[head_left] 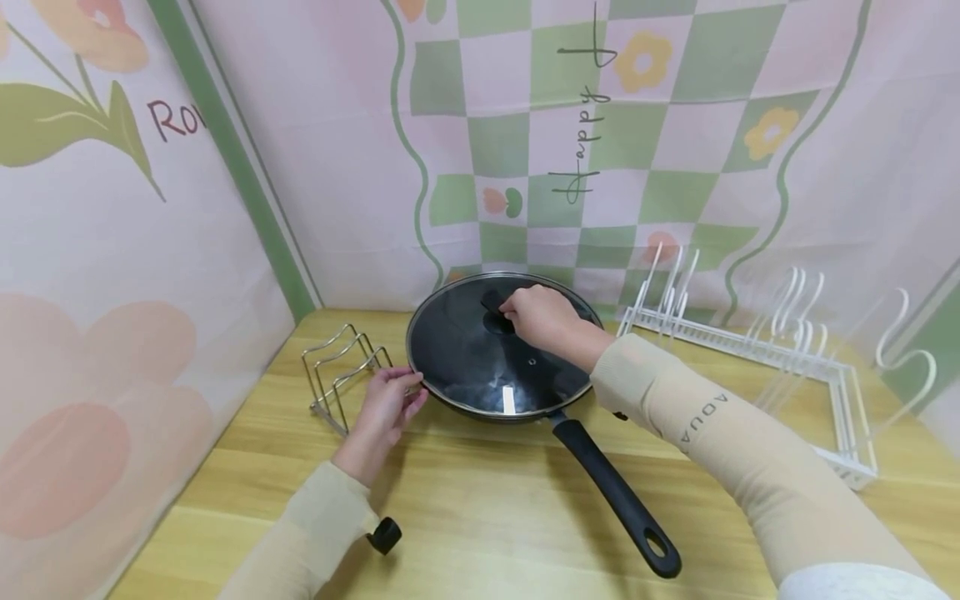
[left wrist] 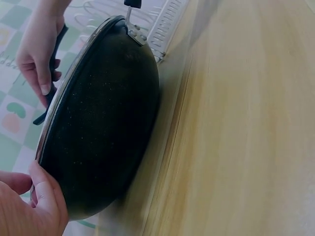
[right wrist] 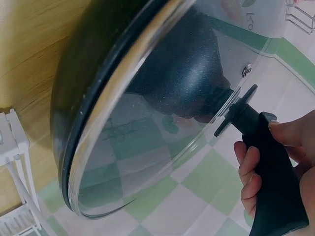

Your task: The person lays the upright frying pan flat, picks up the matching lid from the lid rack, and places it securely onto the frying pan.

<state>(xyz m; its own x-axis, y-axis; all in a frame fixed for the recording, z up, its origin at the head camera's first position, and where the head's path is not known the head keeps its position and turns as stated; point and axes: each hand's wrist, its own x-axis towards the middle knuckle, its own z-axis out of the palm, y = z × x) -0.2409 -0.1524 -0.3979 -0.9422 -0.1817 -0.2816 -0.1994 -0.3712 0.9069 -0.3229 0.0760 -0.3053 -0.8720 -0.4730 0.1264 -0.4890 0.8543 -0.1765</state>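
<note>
A black wok-like frying pan (left wrist: 108, 118) stands on the table with its long black handle (head_left: 618, 492) pointing toward the front right. On top of it sits a domed glass lid (head_left: 457, 358) with a metal rim. My right hand (head_left: 543, 317) grips the lid's black upright handle (right wrist: 275, 182), fingers wrapped around it in the right wrist view. At the left edge, my left hand (head_left: 384, 408) pinches the pan's rim; in the left wrist view its fingers lie against the dark outer side. The lid rests flush along the pan's rim.
A small metal wire rack (head_left: 322, 354) stands left of the pan, close behind my left hand. To the right is a white dish rack (head_left: 840, 417) with upright prongs, partly behind my right sleeve. Patterned cloth (head_left: 502, 75) hangs behind the wooden table (head_left: 480, 517).
</note>
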